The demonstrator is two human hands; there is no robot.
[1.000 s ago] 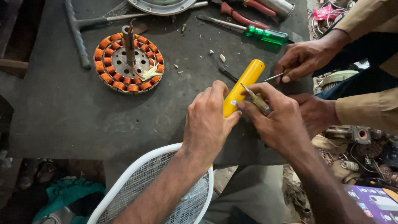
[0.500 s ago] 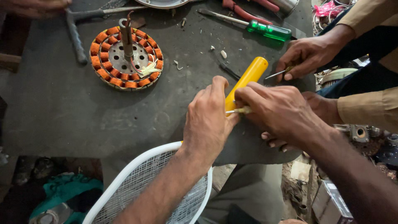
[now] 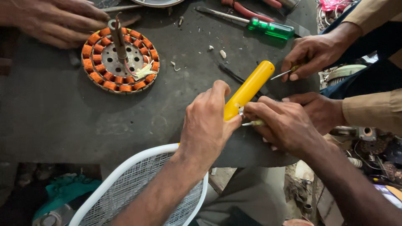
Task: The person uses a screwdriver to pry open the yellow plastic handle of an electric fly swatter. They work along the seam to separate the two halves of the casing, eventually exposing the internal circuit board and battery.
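Left hand (image 3: 207, 125) still grips the yellow plastic racket handle (image 3: 247, 91); right hand (image 3: 284, 125) now pinches a small pale-handled tool (image 3: 252, 123) at its seam near the table's (image 3: 54, 117) front edge

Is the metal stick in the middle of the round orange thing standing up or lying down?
Standing up. The metal shaft rises from the middle of the round motor winding, which lies flat on the dark table, leaning only slightly.

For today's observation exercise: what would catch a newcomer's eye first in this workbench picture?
The bright yellow handle at the centre, gripped by the left hand while the right hand works at its lower end. Next, the round motor winding with orange coils at upper left on the dark table. A green-handled screwdriver lies at the top.
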